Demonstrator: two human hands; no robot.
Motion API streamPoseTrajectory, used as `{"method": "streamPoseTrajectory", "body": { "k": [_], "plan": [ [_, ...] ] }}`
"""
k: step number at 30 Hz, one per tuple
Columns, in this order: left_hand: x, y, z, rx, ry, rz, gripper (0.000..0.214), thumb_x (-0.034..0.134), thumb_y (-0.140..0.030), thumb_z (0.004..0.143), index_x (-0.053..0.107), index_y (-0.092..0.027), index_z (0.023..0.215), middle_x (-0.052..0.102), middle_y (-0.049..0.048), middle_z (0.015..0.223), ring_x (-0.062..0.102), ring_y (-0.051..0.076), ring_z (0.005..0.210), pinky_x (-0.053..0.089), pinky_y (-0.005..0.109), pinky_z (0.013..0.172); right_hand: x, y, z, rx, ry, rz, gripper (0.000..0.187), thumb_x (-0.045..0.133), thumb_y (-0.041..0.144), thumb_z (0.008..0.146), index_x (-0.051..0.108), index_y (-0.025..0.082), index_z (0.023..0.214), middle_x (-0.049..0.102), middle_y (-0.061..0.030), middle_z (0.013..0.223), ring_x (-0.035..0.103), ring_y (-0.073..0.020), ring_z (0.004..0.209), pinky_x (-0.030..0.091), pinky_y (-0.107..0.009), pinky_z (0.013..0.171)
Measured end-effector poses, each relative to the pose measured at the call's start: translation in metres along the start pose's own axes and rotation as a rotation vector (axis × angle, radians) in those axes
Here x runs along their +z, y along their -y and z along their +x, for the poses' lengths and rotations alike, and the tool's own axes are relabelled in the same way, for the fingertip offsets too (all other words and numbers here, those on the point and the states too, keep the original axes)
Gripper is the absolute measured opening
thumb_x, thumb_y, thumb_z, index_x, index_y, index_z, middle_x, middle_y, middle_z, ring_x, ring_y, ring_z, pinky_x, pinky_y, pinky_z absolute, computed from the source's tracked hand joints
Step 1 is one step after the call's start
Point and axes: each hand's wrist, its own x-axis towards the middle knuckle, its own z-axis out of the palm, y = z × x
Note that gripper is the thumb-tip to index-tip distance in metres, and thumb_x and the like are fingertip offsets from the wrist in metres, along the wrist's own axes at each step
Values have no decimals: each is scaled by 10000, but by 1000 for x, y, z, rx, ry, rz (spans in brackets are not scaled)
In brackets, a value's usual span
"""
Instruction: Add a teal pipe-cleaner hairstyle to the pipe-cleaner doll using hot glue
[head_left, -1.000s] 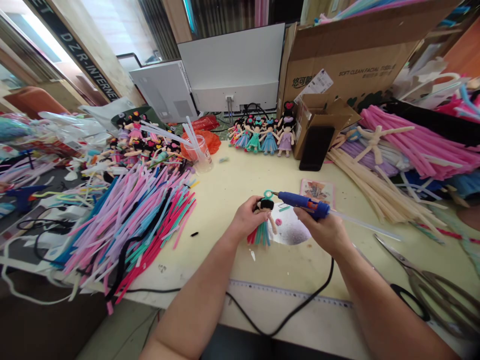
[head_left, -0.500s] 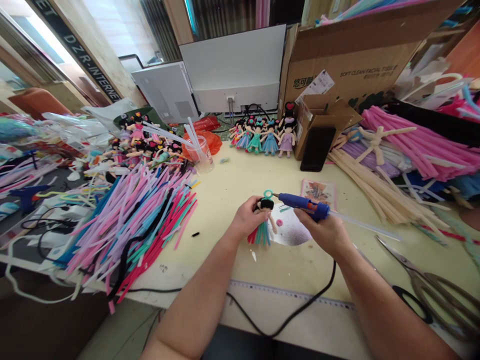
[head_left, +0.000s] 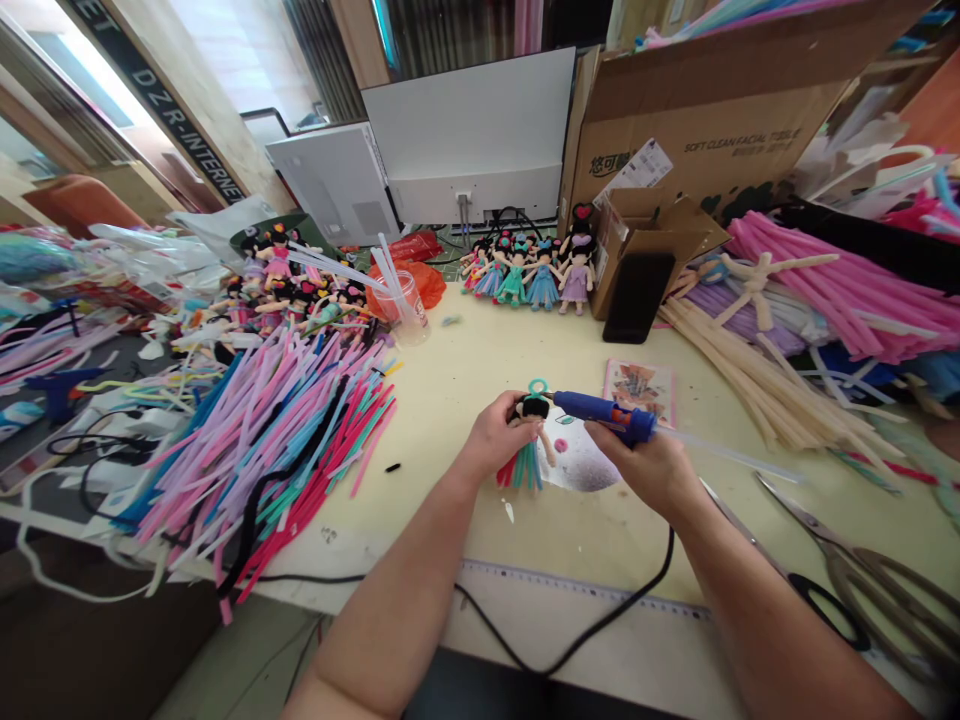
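My left hand [head_left: 504, 436] is closed around a small pipe-cleaner doll [head_left: 529, 470] with black hair, a beige arm and a skirt of red and teal strips. A teal loop [head_left: 538, 386] stands up from the top of the doll's head. In my right hand [head_left: 643, 462] is a blue glue gun [head_left: 604, 414], its nozzle pointing left at the head, close to the base of the loop. Whether the tip touches is too small to tell. A clear glue stick [head_left: 735, 456] sticks out of the gun's back. Beneath the gun lies a whitish round mat [head_left: 581, 470].
Loose pipe cleaners [head_left: 255, 430] are heaped at left, beside a plastic cup [head_left: 405, 312] of glue sticks. Finished dolls [head_left: 517, 275] stand at the back near a black phone [head_left: 637, 297]. Scissors [head_left: 840, 550] lie at right. The gun's black cord [head_left: 600, 630] loops over the front edge.
The glue gun's nozzle has shifted slightly down, from beside the teal loop to the hair at its base. My left hand and the doll have barely moved.
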Motion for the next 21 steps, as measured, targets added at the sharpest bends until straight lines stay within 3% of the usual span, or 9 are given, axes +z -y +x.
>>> {"method": "streamPoseTrajectory", "body": {
  "k": [15, 21],
  "plan": [
    [1, 2, 0, -12, 16, -22, 351, 630, -211, 708, 581, -182, 1054, 642, 15, 904, 587, 139, 830, 457, 238, 743, 2, 1, -2, 124, 43, -14, 346, 548, 562, 711, 613, 223, 677, 581, 11, 532, 548, -174, 497, 407, -283, 455],
    [0, 2, 1, -14, 15, -30, 365, 641, -218, 708, 576, -173, 1064, 643, 18, 913, 593, 144, 842, 458, 245, 758, 1, 1, 0, 73, 19, -3, 330, 551, 543, 720, 609, 223, 665, 581, 5, 531, 561, -185, 516, 403, -286, 467]
  ]
}}
